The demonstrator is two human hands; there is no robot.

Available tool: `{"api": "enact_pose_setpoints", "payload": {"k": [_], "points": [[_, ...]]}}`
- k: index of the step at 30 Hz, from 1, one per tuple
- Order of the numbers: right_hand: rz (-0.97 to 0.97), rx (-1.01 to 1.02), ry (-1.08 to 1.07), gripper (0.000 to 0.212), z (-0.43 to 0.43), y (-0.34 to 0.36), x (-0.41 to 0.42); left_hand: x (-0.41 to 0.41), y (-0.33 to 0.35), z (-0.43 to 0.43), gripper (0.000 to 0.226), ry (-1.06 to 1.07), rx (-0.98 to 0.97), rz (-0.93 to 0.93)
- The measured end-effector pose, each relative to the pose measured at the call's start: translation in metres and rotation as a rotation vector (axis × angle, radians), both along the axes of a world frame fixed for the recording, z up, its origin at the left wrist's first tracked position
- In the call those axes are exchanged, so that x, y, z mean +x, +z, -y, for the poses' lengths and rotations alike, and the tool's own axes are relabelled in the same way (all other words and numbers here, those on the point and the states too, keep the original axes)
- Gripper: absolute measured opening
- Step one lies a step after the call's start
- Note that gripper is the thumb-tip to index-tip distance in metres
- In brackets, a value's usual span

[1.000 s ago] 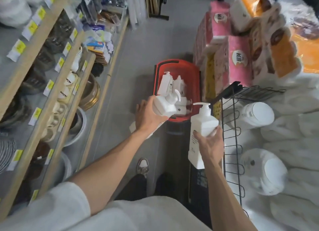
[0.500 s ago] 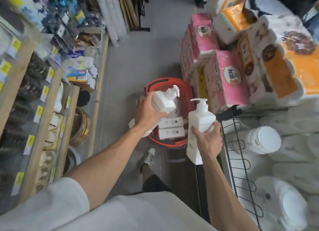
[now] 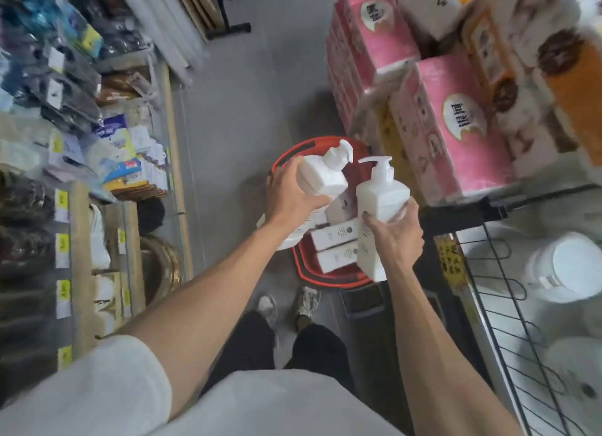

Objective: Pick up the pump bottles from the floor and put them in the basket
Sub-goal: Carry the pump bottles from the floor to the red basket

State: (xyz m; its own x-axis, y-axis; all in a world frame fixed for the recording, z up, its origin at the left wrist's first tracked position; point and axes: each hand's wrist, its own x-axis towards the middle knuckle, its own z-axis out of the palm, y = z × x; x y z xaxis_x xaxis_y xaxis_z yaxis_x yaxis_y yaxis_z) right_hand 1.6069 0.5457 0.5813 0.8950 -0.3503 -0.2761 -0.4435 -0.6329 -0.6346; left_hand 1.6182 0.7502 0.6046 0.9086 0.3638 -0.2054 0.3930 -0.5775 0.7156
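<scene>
Here the left grip point(image 3: 293, 197) curls fully round a tilted pump bottle point(image 3: 322, 175) at the centre of the frame. Just right of it, the right grip point(image 3: 394, 236) clasps a second pump bottle point(image 3: 381, 201), upright. Both hang over the red basket point(image 3: 306, 269) on the floor point(image 3: 244, 109), where boxed bottles point(image 3: 335, 235) lie flat. Pink packs point(image 3: 456, 126) stand at upper right.

The pump bottles point(image 3: 321, 175) are white, the basket point(image 3: 329, 274) red (black band on its rim), the floor point(image 3: 247, 87) grey.
</scene>
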Motion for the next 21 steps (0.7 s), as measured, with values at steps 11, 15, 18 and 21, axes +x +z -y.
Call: {"api": "enact_pose_setpoints", "payload": {"k": [11,15,18,21], "points": [[-0.024,-0.084,-0.088,0.078,-0.019,-0.087,0.044,0.060,-0.105,-0.019,0.093,-0.072,-0.114,-0.113],[0.000,-0.097,-0.069,0.076,-0.018,-0.119,0.060,0.076,-0.147,-0.019,0.093,0.006,-0.211,-0.129],[-0.002,-0.105,-0.034,0.073,-0.014,-0.141,0.077,0.086,-0.170,-0.017,0.088,0.062,-0.289,-0.134],[-0.014,-0.139,0.021,0.077,-0.013,-0.162,0.098,0.096,-0.197,-0.015,0.083,0.115,-0.334,-0.153]]}}
